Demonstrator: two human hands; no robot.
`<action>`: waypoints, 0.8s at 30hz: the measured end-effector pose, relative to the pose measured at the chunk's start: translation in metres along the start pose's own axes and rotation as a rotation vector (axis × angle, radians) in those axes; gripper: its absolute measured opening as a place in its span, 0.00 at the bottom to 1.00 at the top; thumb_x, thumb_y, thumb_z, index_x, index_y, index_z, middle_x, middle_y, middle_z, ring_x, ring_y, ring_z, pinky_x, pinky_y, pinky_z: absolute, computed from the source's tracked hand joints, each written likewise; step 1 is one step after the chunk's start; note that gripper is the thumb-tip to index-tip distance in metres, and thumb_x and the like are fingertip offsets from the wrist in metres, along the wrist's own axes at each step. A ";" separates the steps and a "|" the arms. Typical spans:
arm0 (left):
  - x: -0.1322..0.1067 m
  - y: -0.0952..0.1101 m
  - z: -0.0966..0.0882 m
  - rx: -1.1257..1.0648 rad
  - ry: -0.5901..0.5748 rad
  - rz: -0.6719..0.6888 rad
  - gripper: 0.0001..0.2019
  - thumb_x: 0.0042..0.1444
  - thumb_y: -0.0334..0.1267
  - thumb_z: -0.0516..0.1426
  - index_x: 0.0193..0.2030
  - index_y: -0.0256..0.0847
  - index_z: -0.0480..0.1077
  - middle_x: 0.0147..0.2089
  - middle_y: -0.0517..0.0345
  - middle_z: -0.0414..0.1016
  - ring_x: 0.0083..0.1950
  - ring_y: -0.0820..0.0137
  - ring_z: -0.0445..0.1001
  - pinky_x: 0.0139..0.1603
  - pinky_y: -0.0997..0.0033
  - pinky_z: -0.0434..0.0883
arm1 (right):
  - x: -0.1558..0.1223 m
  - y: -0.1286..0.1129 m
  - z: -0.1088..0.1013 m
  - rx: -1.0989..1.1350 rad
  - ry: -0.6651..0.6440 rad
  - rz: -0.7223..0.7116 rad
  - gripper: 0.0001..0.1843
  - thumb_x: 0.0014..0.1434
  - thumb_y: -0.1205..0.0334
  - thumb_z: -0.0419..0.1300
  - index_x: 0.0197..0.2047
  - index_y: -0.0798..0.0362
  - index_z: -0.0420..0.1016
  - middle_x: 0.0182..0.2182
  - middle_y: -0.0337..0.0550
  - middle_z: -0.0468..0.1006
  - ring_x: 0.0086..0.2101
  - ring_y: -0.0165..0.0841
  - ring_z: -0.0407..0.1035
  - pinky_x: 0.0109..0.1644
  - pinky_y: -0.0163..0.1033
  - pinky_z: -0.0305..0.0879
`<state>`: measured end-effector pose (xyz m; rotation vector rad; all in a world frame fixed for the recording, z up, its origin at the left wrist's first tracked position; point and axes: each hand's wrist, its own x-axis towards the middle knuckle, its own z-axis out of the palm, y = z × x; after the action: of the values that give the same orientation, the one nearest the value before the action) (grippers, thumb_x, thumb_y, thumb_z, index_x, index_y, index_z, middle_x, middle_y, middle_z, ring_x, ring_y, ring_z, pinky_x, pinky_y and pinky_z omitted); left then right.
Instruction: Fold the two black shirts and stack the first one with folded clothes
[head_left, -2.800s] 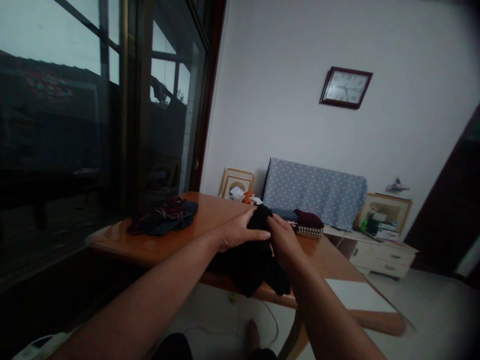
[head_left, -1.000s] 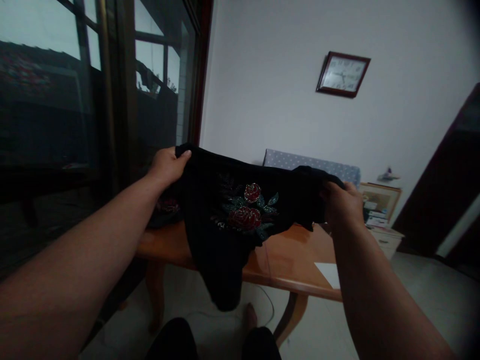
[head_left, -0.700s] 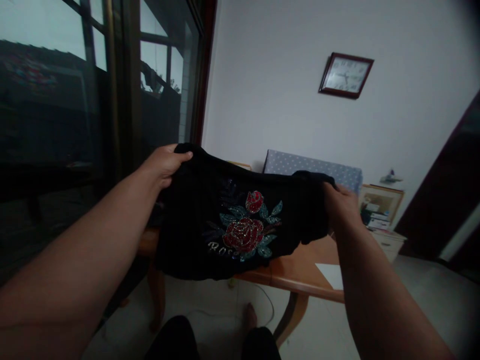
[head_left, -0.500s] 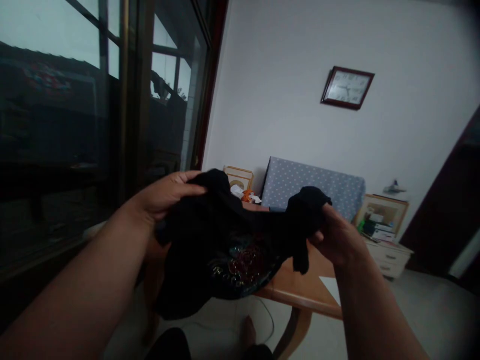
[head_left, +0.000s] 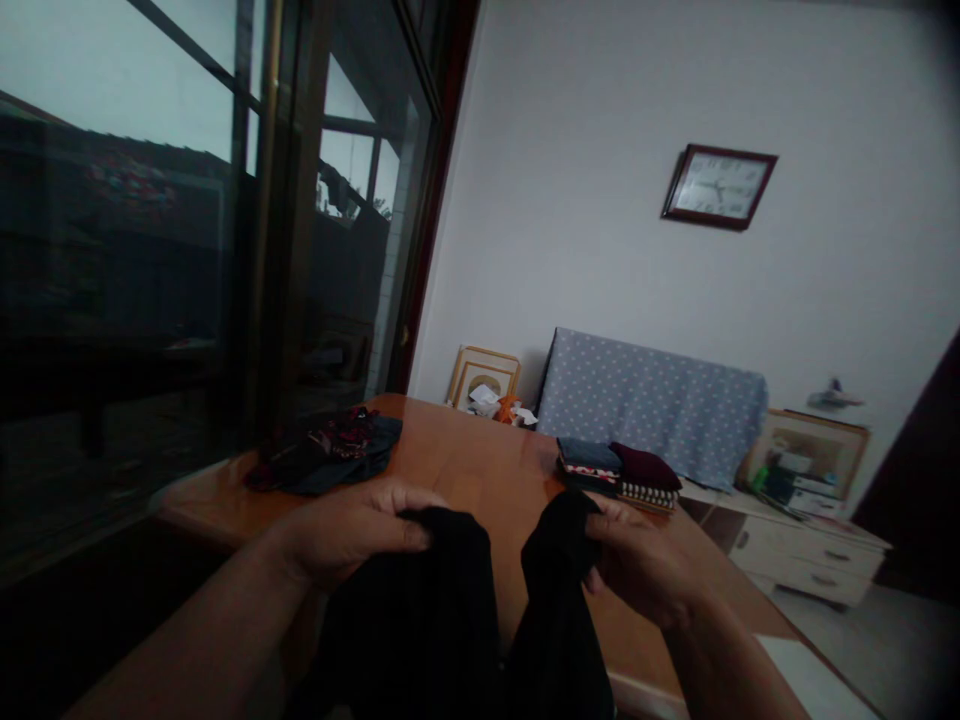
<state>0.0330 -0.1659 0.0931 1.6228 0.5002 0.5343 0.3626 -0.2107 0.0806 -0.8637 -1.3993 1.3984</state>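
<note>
My left hand (head_left: 356, 530) is closed on one bunch of the black cloth (head_left: 424, 610), with my thumb pressed on top. My right hand (head_left: 634, 555) is closed on another bunch, pinching it between thumb and fingers. The cloth looks soft and floppy. It goes up in two round humps, one at each hand, with a dip like a V between them, and the rest hangs down in front of me, too dark to show its folds well. Under and past it is the table (head_left: 465, 450), smooth, shiny and orange-brown wood. A flat white sheet (head_left: 806, 665) lies near its right side. On the left is a crumpled heap (head_left: 337, 450), dark grey with a red pattern. Farther back on the right sit two neat piles side by side: a blue fold (head_left: 589, 453) is on top of one, and a puffy dark red fold (head_left: 645, 465) lies over stripy cloth (head_left: 651, 497) on the other. Behind the table are a thin gold frame (head_left: 457, 375), a blue sheet (head_left: 652, 400) with pale dots, and a boxy white cabinet (head_left: 817, 560) with drawers. A clock (head_left: 720, 187) with a dark wood rim hangs on the plain pale wall (head_left: 585, 180).
</note>
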 end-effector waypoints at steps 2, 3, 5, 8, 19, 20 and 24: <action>0.033 0.006 -0.027 -0.001 0.143 0.069 0.17 0.53 0.40 0.65 0.50 0.40 0.78 0.47 0.50 0.80 0.46 0.63 0.78 0.49 0.67 0.72 | 0.041 -0.003 -0.018 0.012 0.172 -0.052 0.08 0.55 0.58 0.67 0.35 0.52 0.76 0.26 0.40 0.76 0.20 0.27 0.67 0.21 0.30 0.65; 0.052 0.010 -0.043 0.007 0.261 0.138 0.19 0.52 0.40 0.65 0.51 0.40 0.77 0.48 0.49 0.80 0.47 0.62 0.78 0.49 0.66 0.72 | 0.062 -0.005 -0.028 0.029 0.292 -0.111 0.09 0.52 0.59 0.69 0.36 0.51 0.76 0.30 0.41 0.77 0.24 0.29 0.71 0.24 0.31 0.68; 0.091 0.017 -0.076 0.043 0.536 0.280 0.25 0.50 0.42 0.66 0.56 0.40 0.74 0.51 0.46 0.79 0.49 0.60 0.77 0.52 0.62 0.72 | 0.103 -0.010 -0.048 0.067 0.495 -0.224 0.15 0.48 0.61 0.71 0.40 0.50 0.75 0.35 0.42 0.79 0.32 0.32 0.76 0.33 0.33 0.73; 0.132 0.008 -0.117 0.184 0.845 0.364 0.33 0.50 0.43 0.65 0.63 0.39 0.67 0.59 0.40 0.73 0.60 0.58 0.71 0.60 0.60 0.66 | 0.140 -0.003 -0.073 0.091 0.617 -0.285 0.31 0.44 0.59 0.73 0.52 0.44 0.71 0.47 0.43 0.77 0.43 0.35 0.76 0.46 0.40 0.74; 0.118 -0.164 -0.131 0.909 0.772 -0.304 0.31 0.51 0.58 0.58 0.54 0.34 0.71 0.57 0.35 0.73 0.60 0.47 0.71 0.56 0.59 0.67 | 0.100 0.137 -0.106 -0.529 0.705 0.147 0.23 0.48 0.43 0.65 0.39 0.52 0.76 0.29 0.44 0.78 0.32 0.41 0.74 0.34 0.42 0.66; 0.118 -0.167 -0.128 0.942 0.768 -0.349 0.33 0.50 0.60 0.57 0.53 0.34 0.71 0.57 0.34 0.73 0.59 0.46 0.71 0.54 0.59 0.67 | 0.098 0.144 -0.105 -0.587 0.698 0.182 0.22 0.46 0.43 0.66 0.36 0.51 0.75 0.27 0.44 0.77 0.33 0.43 0.74 0.35 0.43 0.65; 0.117 -0.174 -0.109 0.987 0.695 -0.380 0.26 0.46 0.58 0.61 0.44 0.40 0.70 0.51 0.40 0.76 0.53 0.47 0.74 0.46 0.60 0.68 | 0.092 0.161 -0.095 -0.845 0.549 0.284 0.16 0.41 0.49 0.70 0.28 0.49 0.73 0.27 0.45 0.77 0.36 0.46 0.74 0.38 0.44 0.62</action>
<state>0.0577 0.0101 -0.0623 2.1451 1.7621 0.5900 0.4021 -0.0778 -0.0752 -1.8829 -1.4422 0.6134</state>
